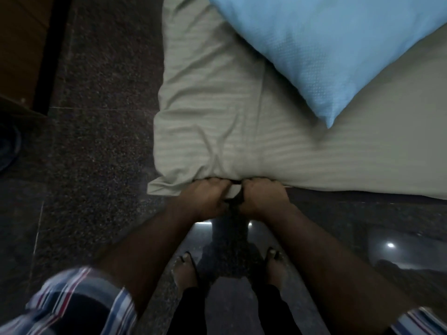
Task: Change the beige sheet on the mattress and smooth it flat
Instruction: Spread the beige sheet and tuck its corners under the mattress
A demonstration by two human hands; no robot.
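A beige striped sheet (229, 112) covers a low mattress lying on the floor, with wrinkles running toward its near left corner. My left hand (205, 198) and my right hand (263, 197) sit side by side at the near edge of the mattress. Both have their fingers curled around the sheet's hem, and the fingertips are hidden under the edge. A small fold of sheet and a dark gap show between the two hands. The sheet's corner (159, 187) sticks out loose to the left of my left hand.
A light blue pillow (338, 49) lies on the sheet at the upper right. Dark polished stone floor (96, 117) surrounds the mattress. Wooden furniture (21, 44) stands at the far left. My feet in sandals (186, 269) stand on the floor just in front of the mattress.
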